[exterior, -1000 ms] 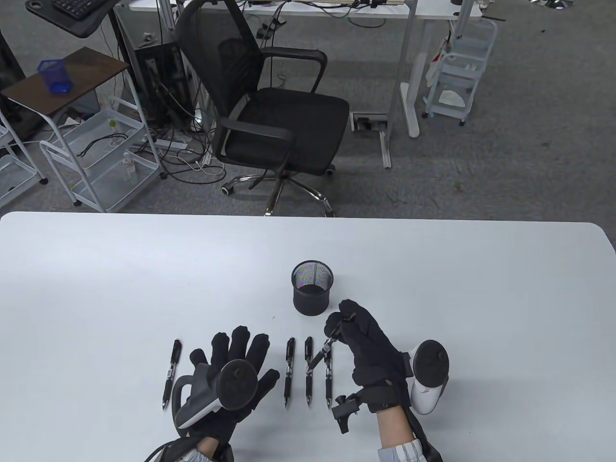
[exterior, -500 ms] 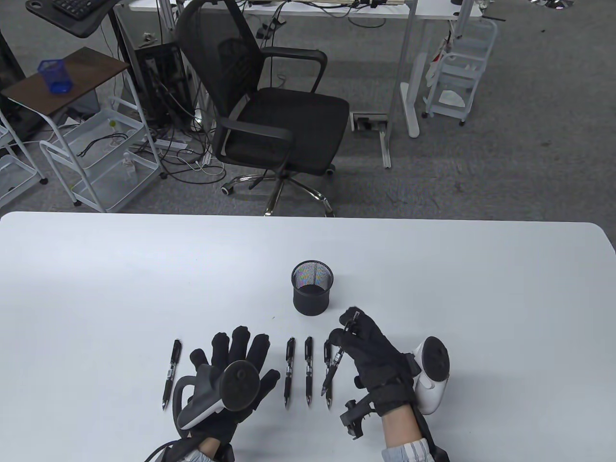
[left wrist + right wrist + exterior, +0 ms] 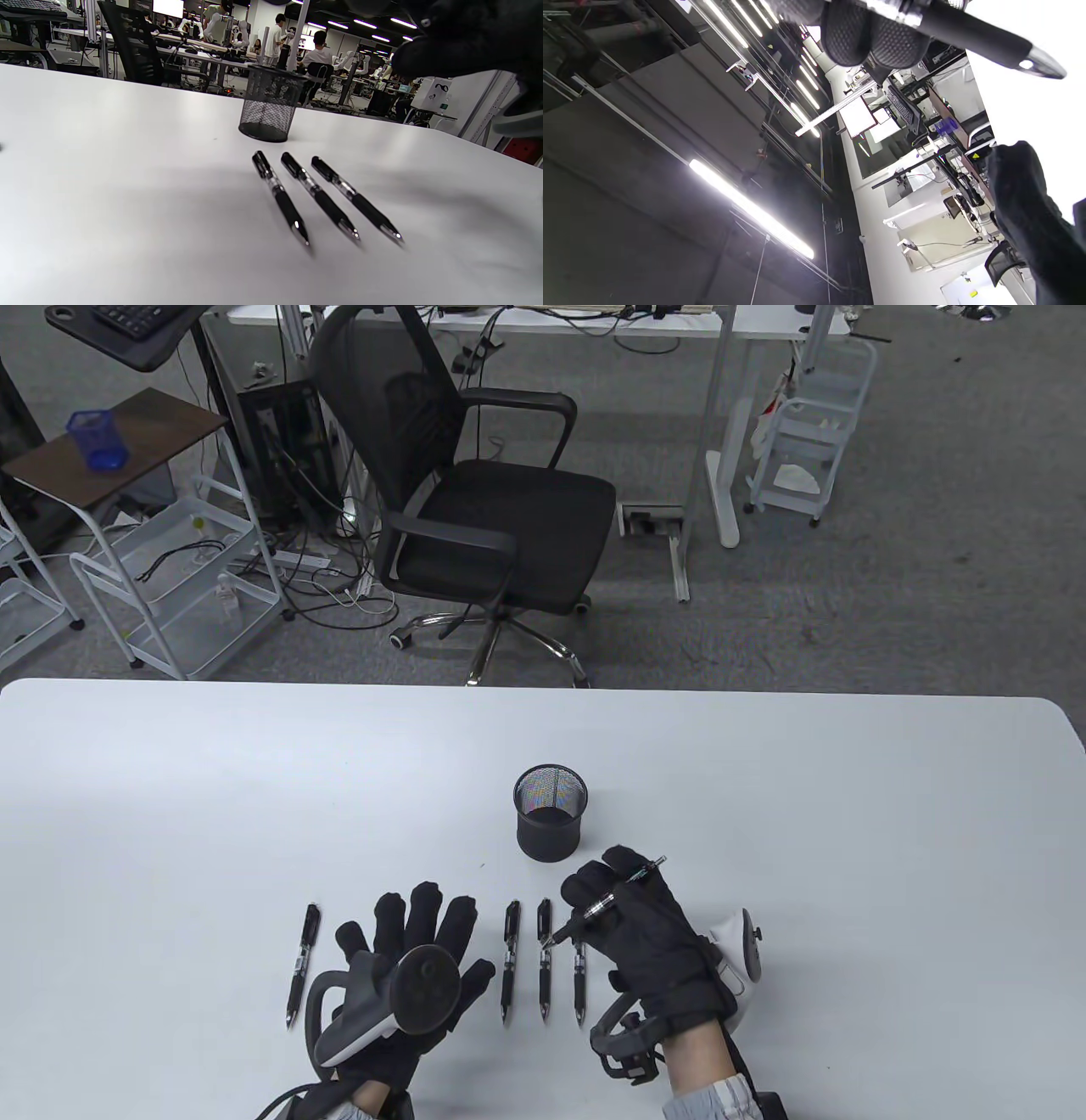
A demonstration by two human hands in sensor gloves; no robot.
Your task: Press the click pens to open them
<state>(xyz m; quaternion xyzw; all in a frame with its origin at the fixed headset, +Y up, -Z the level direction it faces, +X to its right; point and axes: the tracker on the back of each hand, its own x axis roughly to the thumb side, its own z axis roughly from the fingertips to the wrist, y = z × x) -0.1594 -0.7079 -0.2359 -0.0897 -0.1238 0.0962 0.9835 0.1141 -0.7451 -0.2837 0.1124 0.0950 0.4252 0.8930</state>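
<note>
My right hand (image 3: 607, 886) holds a black click pen (image 3: 594, 909) above the table. The pen lies slanted across the fingers, its tip down-left and its click end (image 3: 657, 863) sticking out up-right past the index finger. In the right wrist view the pen's metal tip (image 3: 1031, 63) juts past my fingertips (image 3: 865, 29). My left hand (image 3: 416, 929) rests flat and open on the table (image 3: 254, 780), holding nothing. Three pens (image 3: 509, 960) (image 3: 544, 959) (image 3: 579, 980) lie side by side between the hands, and also show in the left wrist view (image 3: 280, 197) (image 3: 318, 197) (image 3: 354, 199). One more pen (image 3: 301, 963) lies left of the left hand.
A black mesh pen cup (image 3: 550, 813) (image 3: 269, 103) stands upright just beyond the row of pens, close to my right hand's fingertips. An office chair (image 3: 475, 500) stands past the table's far edge.
The right hand has rolled at the wrist and swung the held pen from pointing steeply down to lying slanted across the fingers, click end now up-right. The left hand and the lying pens stayed put.
</note>
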